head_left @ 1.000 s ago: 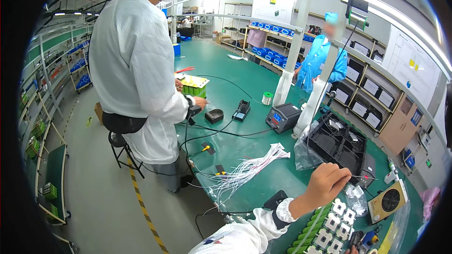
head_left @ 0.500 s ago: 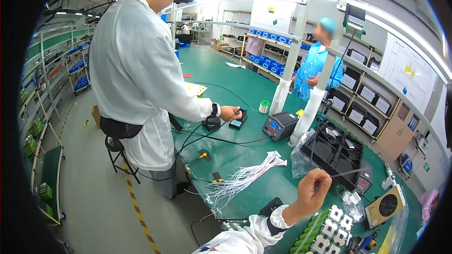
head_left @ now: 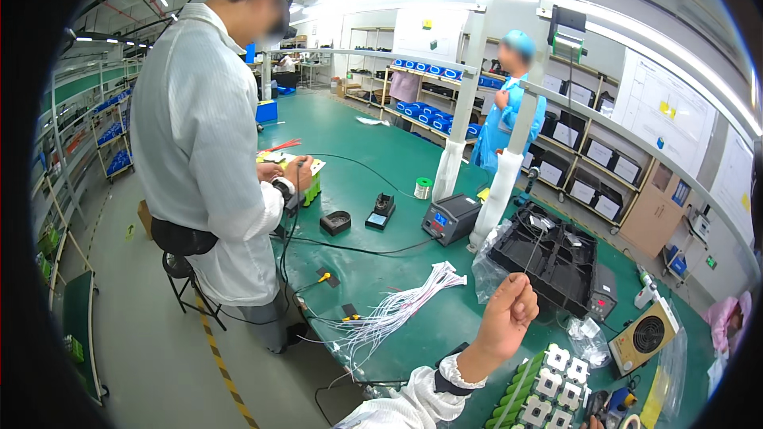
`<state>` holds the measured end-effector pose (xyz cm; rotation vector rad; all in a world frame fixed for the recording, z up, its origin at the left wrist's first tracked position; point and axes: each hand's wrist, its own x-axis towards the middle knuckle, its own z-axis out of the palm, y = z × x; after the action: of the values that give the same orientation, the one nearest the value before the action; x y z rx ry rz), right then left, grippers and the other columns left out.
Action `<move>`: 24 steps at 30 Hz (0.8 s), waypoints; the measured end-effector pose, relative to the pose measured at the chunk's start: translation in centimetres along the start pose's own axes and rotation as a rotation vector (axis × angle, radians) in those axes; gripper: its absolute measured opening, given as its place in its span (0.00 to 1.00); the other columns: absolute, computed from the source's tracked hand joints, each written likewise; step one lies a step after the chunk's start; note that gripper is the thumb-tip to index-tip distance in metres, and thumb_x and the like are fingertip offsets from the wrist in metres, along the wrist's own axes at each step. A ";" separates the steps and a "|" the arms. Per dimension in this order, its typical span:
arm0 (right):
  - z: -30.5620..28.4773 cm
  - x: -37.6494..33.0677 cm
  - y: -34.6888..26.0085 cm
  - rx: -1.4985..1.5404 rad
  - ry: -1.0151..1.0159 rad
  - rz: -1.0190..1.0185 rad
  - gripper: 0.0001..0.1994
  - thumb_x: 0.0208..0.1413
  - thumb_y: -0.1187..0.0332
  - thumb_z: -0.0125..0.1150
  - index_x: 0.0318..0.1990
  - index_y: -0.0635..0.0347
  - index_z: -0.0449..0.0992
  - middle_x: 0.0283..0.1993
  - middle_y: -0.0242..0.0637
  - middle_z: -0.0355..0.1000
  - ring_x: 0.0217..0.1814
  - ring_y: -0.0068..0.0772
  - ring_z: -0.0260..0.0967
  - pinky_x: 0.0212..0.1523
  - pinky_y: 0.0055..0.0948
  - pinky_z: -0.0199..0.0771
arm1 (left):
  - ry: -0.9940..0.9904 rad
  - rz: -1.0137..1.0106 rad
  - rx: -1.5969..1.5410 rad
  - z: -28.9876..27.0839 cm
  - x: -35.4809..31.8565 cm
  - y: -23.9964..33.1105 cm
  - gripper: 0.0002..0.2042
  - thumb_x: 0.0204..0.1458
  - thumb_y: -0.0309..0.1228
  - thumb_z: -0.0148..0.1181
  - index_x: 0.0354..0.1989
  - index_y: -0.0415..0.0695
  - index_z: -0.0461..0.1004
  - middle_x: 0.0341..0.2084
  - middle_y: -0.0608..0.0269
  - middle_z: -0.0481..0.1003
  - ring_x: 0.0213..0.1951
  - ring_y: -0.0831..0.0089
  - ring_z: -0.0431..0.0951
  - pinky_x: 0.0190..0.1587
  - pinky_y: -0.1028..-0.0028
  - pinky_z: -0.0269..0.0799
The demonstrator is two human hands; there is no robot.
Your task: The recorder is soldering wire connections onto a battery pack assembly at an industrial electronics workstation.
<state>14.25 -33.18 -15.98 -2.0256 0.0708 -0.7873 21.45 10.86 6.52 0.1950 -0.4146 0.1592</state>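
Note:
My left hand point(head_left: 509, 316), in a white sleeve with a dark wrist band, is raised over the bench with its fingers closed in a pinch. A thin pale strip point(head_left: 536, 250) rises from the fingertips; its far end is hard to make out. Below and to the right lies a battery pack point(head_left: 548, 389) of green cylindrical cells with white square pieces on top. Another thin strip point(head_left: 517, 391) runs across its green side. At the lower edge, a small skin-coloured patch beside the pack may be part of my right hand point(head_left: 593, 423); its fingers are not readable.
White wires point(head_left: 397, 314) lie bundled on the green bench. Beyond stand a black divided tray point(head_left: 548, 258), a soldering station point(head_left: 451, 218), a solder spool point(head_left: 423, 187) and a fan unit point(head_left: 645, 338). At left a co-worker point(head_left: 207, 127) handles a green-yellow pack; another person point(head_left: 505, 115) stands behind.
My left hand has shifted slightly left and turned, and the strip from it now points upward instead of right. The co-worker's hand has left the soldering stand for the pack.

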 end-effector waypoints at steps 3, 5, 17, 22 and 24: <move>0.0 0.0 0.9 0.057 0.003 0.079 0.18 0.66 0.65 0.61 0.59 0.64 0.73 0.43 0.43 0.74 0.42 0.41 0.72 0.46 0.37 0.73 | -0.007 -0.002 0.007 0.1 -0.2 0.0 0.09 0.71 0.37 0.51 0.38 0.50 0.71 0.19 0.75 0.56 0.23 0.81 0.55 0.29 0.77 0.53; 0.3 0.1 1.4 0.114 0.005 0.137 0.19 0.65 0.63 0.62 0.59 0.62 0.72 0.44 0.40 0.74 0.42 0.37 0.71 0.44 0.34 0.72 | -0.042 0.015 -0.023 0.2 -0.2 -0.2 0.08 0.71 0.38 0.51 0.40 0.49 0.72 0.19 0.75 0.56 0.24 0.81 0.55 0.30 0.77 0.53; -0.2 0.2 6.4 0.144 -0.046 0.255 0.25 0.64 0.58 0.64 0.64 0.57 0.68 0.51 0.34 0.73 0.42 0.27 0.67 0.42 0.26 0.70 | -0.313 -0.082 -0.029 -0.6 0.3 -0.5 0.14 0.72 0.40 0.45 0.47 0.47 0.77 0.17 0.74 0.57 0.24 0.80 0.55 0.31 0.75 0.54; 0.1 0.0 7.4 0.176 -0.055 0.339 0.22 0.64 0.59 0.64 0.62 0.57 0.70 0.46 0.31 0.73 0.34 0.25 0.64 0.33 0.26 0.67 | -0.240 0.072 0.248 -1.0 0.3 -1.3 0.11 0.71 0.35 0.49 0.48 0.45 0.78 0.19 0.74 0.63 0.25 0.80 0.58 0.32 0.76 0.55; 0.0 -0.1 6.9 0.228 -0.001 0.327 0.16 0.65 0.59 0.63 0.52 0.59 0.78 0.36 0.28 0.73 0.28 0.23 0.59 0.28 0.26 0.61 | -0.171 0.129 0.372 -0.7 -0.2 -1.7 0.10 0.70 0.32 0.51 0.48 0.45 0.78 0.20 0.74 0.65 0.26 0.81 0.59 0.33 0.77 0.55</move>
<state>15.96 -37.04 -21.44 -1.7403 0.2912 -0.5599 21.85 9.34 5.49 0.5514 -0.5661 0.3487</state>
